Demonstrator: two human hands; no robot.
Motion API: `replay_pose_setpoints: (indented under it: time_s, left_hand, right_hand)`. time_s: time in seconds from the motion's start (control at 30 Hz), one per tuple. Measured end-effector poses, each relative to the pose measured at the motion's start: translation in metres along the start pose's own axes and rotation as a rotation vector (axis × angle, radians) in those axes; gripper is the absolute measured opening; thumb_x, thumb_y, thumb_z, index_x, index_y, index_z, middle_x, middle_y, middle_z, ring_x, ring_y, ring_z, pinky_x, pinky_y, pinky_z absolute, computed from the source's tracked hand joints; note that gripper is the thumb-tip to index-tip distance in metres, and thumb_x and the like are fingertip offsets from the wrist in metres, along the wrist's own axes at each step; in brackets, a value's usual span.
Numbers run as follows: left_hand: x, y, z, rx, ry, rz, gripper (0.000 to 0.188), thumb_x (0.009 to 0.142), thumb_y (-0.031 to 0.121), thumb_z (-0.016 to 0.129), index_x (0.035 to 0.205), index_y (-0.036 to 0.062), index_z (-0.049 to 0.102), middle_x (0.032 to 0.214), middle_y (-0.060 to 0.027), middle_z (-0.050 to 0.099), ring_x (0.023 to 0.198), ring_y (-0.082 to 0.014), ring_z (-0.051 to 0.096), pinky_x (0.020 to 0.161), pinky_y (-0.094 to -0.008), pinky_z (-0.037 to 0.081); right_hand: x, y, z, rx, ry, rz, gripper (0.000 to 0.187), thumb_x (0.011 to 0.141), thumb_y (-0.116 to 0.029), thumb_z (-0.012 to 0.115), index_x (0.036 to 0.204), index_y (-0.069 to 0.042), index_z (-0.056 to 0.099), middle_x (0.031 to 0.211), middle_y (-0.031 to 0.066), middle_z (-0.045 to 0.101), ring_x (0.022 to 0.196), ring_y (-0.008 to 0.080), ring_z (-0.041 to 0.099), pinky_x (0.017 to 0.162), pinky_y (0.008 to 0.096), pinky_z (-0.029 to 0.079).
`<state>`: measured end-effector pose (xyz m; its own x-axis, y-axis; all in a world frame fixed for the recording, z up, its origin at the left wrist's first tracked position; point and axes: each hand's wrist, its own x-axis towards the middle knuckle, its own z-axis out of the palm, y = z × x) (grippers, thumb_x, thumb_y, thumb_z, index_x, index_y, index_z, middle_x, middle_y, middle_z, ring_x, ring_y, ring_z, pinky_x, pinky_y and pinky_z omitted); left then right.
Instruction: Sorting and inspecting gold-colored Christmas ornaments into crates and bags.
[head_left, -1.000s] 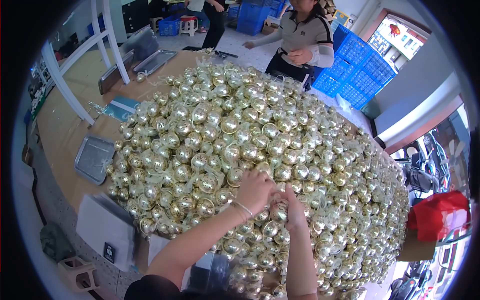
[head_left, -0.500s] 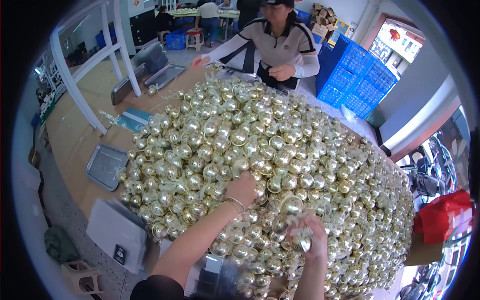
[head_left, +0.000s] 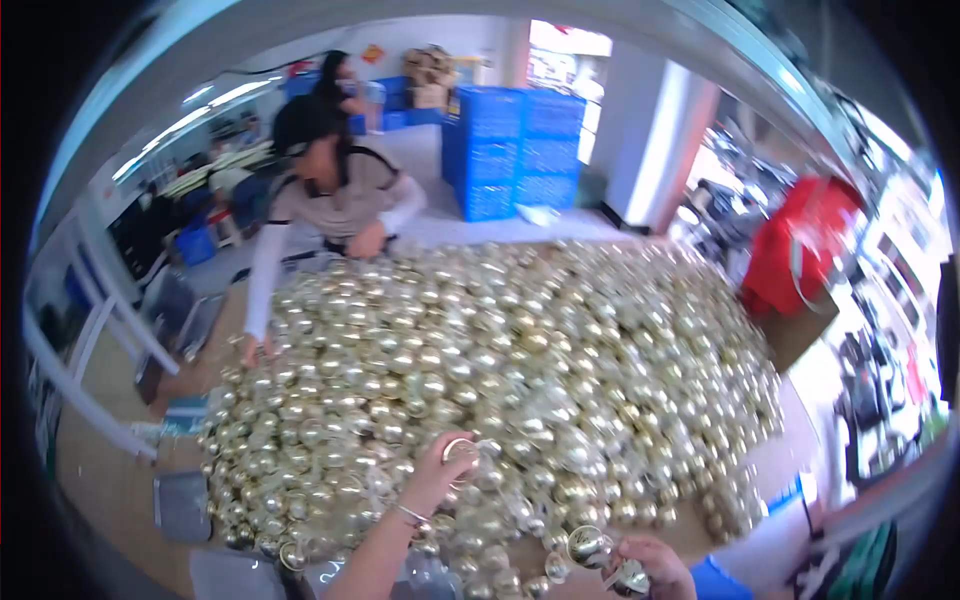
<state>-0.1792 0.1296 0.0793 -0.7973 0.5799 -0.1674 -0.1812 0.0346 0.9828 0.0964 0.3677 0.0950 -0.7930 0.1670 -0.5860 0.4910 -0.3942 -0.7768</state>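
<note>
1. Left hand (head_left: 437,480): its fingers are curled together around a gold ball (head_left: 461,456), out over the near middle of the heap of gold balls (head_left: 500,350)
2. Right hand (head_left: 660,566): at the near edge, its fingertips seem clamped on a shiny ball (head_left: 631,577); a larger ball (head_left: 588,546) sits just beside it (blur hides whether the fingers grip that one too)
3. Done so far, judging by how things lie: only these few are picked out, one at the left hand and one or two at the right
4. Left over: nearly everything, since the heap covers most of the table (head_left: 110,475), the pieces piled against one another
5. In the way: pale translucent strips run among the balls and look likely to snag; neighbouring balls crowd the left hand, though no larger object blocks either hand
6. Across the heap a co-worker (head_left: 330,210) has a hand (head_left: 257,350) at its far left edge, well apart from the person's own two
7. Around: a grey tray (head_left: 183,506) beside the heap at left, stacked blue crates (head_left: 515,150) behind, a red bag (head_left: 797,245) above a cardboard box (head_left: 800,332) at right
</note>
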Motion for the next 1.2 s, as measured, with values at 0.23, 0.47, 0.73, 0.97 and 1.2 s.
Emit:
replay_pose_setpoints:
  time_s: [0.23, 0.47, 0.73, 0.97, 1.2]
  left_hand:
    - [-0.072, 0.024, 0.088, 0.045, -0.156, -0.106, 0.034, 0.084, 0.01, 0.054, 0.117, 0.0061, 0.048, 0.097, -0.0074, 0.059, 0.082, -0.0177, 0.062, 0.07, -0.0281, 0.052]
    - [-0.092, 0.005, 0.18, -0.42, -0.609, -0.559, 0.05, 0.094, 0.04, 0.033, 0.117, -0.0022, 0.049, 0.1, -0.0169, 0.061, 0.081, -0.0281, 0.065, 0.064, -0.0339, 0.056]
    - [-0.117, -0.002, 0.209, -0.747, -0.672, -0.795, 0.063, 0.094, 0.049, 0.024, 0.119, -0.0031, 0.047, 0.098, -0.0247, 0.06, 0.049, -0.0146, 0.056, 0.043, -0.0194, 0.045]
    - [-0.147, -0.038, 0.217, 0.304, -0.741, -0.326, 0.051, 0.093, 0.044, 0.038, 0.124, 0.0042, 0.045, 0.099, -0.0104, 0.062, 0.045, -0.0122, 0.05, 0.048, -0.023, 0.043]
    - [-0.16, -0.051, 0.115, 0.287, -0.569, -0.295, 0.045, 0.091, 0.035, 0.046, 0.126, 0.007, 0.044, 0.106, -0.0104, 0.061, 0.055, -0.0136, 0.059, 0.057, -0.0268, 0.05]
  right_hand:
    - [-0.118, 0.064, -0.107, -0.315, 0.395, 0.112, 0.025, 0.084, -0.023, 0.053, 0.088, -0.001, 0.063, 0.078, 0.0061, 0.062, 0.076, 0.0119, 0.056, 0.07, 0.0273, 0.045]
    - [-0.142, 0.208, -0.199, -0.999, 1.332, 0.262, 0.035, 0.078, -0.03, 0.06, 0.099, -0.002, 0.061, 0.099, 0.0211, 0.059, 0.094, 0.0346, 0.057, 0.082, 0.0427, 0.045]
    - [-0.092, 0.087, -0.017, 0.104, 0.416, -0.862, 0.064, 0.075, -0.021, 0.07, 0.128, -0.002, 0.039, 0.121, 0.0141, 0.049, 0.109, 0.0232, 0.05, 0.095, 0.0349, 0.037]
    - [-0.083, 0.093, -0.008, -0.277, 0.576, -0.607, 0.051, 0.069, -0.008, 0.071, 0.114, 0.001, 0.048, 0.105, 0.0112, 0.054, 0.096, 0.0179, 0.054, 0.082, 0.0284, 0.045]
    - [-0.092, 0.145, -0.118, -1.382, 0.843, 0.103, 0.052, 0.076, -0.043, 0.059, 0.11, -0.004, 0.058, 0.102, 0.0197, 0.061, 0.092, 0.0331, 0.059, 0.076, 0.041, 0.047]
